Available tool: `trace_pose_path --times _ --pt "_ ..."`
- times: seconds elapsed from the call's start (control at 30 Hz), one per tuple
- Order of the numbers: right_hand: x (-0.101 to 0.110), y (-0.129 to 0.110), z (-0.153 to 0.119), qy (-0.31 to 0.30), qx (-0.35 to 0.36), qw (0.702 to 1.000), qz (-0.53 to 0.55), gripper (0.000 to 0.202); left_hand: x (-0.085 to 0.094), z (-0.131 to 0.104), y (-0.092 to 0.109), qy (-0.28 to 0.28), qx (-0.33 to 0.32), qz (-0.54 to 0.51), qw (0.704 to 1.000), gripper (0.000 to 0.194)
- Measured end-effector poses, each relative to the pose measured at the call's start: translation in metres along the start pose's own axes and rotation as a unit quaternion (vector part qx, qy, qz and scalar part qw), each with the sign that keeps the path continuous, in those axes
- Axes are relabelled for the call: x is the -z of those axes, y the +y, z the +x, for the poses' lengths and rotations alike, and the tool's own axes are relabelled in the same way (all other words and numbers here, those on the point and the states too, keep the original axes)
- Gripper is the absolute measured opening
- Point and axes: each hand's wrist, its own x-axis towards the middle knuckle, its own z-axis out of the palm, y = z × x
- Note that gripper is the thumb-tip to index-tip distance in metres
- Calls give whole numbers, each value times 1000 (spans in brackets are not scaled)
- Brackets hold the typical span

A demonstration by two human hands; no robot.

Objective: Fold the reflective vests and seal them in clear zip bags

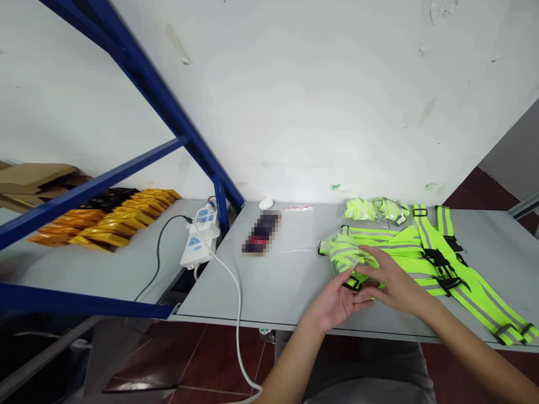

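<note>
A clear plastic bag (343,252) packed with folded neon-yellow reflective straps is held near the table's front edge. My left hand (339,306) is palm up at the bag's lower end, its thumb and fingers closing on the plastic. From the right, my right hand (387,278) pinches the bag's edge. A black buckle shows between the hands. Loose yellow straps (463,275) with grey stripes and black buckles spread to the right, partly behind my right hand. Two bagged bundles (360,209) lie at the wall.
An empty clear bag (297,227) lies flat left of the straps, beside a pixelated item (261,233) and a white round object (266,203). A power strip (200,241) with a white cable stands by the blue frame (181,123). Yellow packets (122,224) are at left.
</note>
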Motion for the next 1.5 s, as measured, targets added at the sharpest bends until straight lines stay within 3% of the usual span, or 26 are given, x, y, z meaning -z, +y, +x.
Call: trace_pose_path --times 0.1,0.27,0.4,0.47,0.53,0.63,0.7,0.77,0.83,0.9,1.0,1.17,1.3,1.37,1.5 --pt "-11 6 -1 12 -11 1000 23 25 -1 -3 -3 0 1 55 998 44" --pt "-31 2 9 64 -35 997 25 7 -11 -9 -9 56 -75 186 978 47" --pt "-47 2 13 87 -30 995 -25 9 -7 -13 -12 136 -105 273 946 51" --pt "-53 3 13 76 -29 996 -33 10 0 -18 -11 182 -122 348 911 44" --pt "-55 5 12 60 -33 997 -33 8 8 -25 -10 238 -165 473 833 36" --pt "-52 8 7 39 -53 998 -13 13 17 -34 -5 329 -295 642 626 30" --pt "-49 10 1 25 -68 997 15 21 18 -35 0 349 -373 701 497 26" --pt "-47 12 -6 15 -84 996 38 22 16 -31 6 320 -395 756 412 47" --pt "-47 12 -11 7 -110 993 43 17 11 -22 14 266 -359 816 367 68" --pt "-49 11 -14 5 -137 990 30 12 8 -12 22 212 -313 858 348 73" --pt "-52 6 -10 11 -145 989 -16 10 6 1 33 172 -286 873 354 59" --pt "-47 -5 5 48 -50 992 -104 14 8 12 39 230 -361 811 400 31" --pt "-39 -14 11 45 22 988 -145 17 9 19 32 275 -398 778 401 25" --pt "-36 -14 9 36 18 986 -165 17 10 20 28 276 -398 779 399 26" --pt "-29 -10 -3 -9 -67 975 -211 16 16 14 24 253 -390 787 405 16"
